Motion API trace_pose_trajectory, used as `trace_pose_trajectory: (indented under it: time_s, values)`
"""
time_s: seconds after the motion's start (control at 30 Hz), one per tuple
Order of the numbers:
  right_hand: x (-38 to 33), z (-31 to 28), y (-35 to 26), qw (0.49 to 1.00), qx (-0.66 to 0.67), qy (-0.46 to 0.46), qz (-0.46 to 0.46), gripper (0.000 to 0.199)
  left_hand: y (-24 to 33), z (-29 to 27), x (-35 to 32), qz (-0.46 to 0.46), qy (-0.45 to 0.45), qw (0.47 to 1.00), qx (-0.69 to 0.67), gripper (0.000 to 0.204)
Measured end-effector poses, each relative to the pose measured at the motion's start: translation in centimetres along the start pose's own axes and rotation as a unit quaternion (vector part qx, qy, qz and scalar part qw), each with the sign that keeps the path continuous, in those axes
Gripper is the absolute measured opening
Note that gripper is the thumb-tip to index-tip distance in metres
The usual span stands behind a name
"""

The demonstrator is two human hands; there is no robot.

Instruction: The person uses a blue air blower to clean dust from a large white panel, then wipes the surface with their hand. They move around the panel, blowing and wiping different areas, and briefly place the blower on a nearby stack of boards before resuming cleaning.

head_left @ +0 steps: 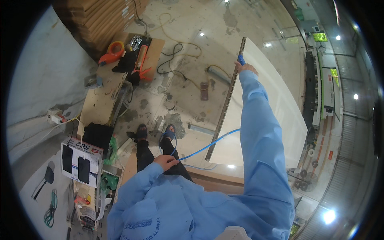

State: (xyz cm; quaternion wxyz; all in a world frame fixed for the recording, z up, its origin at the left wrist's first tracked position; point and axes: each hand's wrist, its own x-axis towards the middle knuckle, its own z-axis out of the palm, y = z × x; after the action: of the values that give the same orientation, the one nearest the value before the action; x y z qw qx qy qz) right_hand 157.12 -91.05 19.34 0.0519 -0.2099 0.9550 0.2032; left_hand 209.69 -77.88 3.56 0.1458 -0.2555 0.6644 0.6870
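A blue air hose (208, 143) runs through my left hand (166, 162), whose fingers are closed round it in front of my body. From there one length loops down near my feet, and another passes behind my right forearm. Far out, my right hand (247, 69) grips a small blue hand tool (241, 60) at the upper end of a large white panel (266, 116). The tool is mostly covered by my fingers, so its exact kind is hard to see. A row of slots or holes lines the panel's left edge (227, 104).
On the left, a wooden bench (98, 100) carries an orange tape dispenser (116, 50) and an orange caulking gun (141, 64). Two phones (84, 170) lie on a white box. Black and yellow cables (172, 60) and metal bars (219, 75) lie on the floor. Stacked cardboard (94, 20) stands behind.
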Motion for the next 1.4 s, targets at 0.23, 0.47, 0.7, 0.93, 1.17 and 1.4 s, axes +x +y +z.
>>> trace_pose_trajectory:
  time_s: [0.23,0.47,0.7,0.93,1.17,1.4]
  values:
    - [-5.7,1.9,3.9,0.999,0.032,-0.018,0.002,0.09,-0.4,-4.1,-0.2,-0.008,-0.031,0.993,0.113,0.045]
    - [-38.8,9.6,16.8,0.853,0.288,-0.424,-0.097,0.071,2.0,-6.4,4.5,0.071,-0.138,0.968,0.199,0.049]
    - [-52.6,8.8,22.9,0.756,0.507,-0.358,0.211,0.064,5.9,3.1,7.2,0.198,-0.435,0.757,0.445,0.034]
    - [-56.0,10.3,25.1,0.867,0.391,-0.26,0.167,0.068,10.8,9.6,6.8,0.311,-0.333,0.771,0.444,0.014]
    - [-58.4,14.1,33.7,0.743,0.55,-0.37,0.09,0.068,16.2,17.1,13.0,0.451,-0.049,0.784,0.424,0.034]
    - [-54.2,20.1,40.1,0.823,0.506,-0.244,0.078,0.075,17.1,21.2,15.8,0.317,-0.069,0.704,0.632,0.074]
